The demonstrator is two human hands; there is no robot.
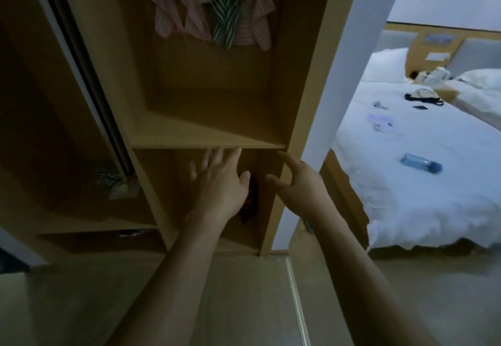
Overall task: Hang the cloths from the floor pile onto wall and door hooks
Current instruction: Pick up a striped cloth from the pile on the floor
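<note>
Leftmost, a green-striped cloth [108,175] lies low in the wardrobe's dim left bay. Higher, toward centre, four striped cloths [208,9] hang in a row on the back panel above the shelf [206,143]. Below the shelf, the left hand [219,183] reaches in with fingers spread, empty, beside a dark red cloth [250,199]. The right hand [295,183], likewise spread and empty, nears the wardrobe's side panel [273,218]. Rightmost, a bed [433,210] carries a blue bottle [421,163].

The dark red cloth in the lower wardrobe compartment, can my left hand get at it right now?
Probably yes: the left hand is open just in front of the dark red cloth, and nothing lies between them.
</note>
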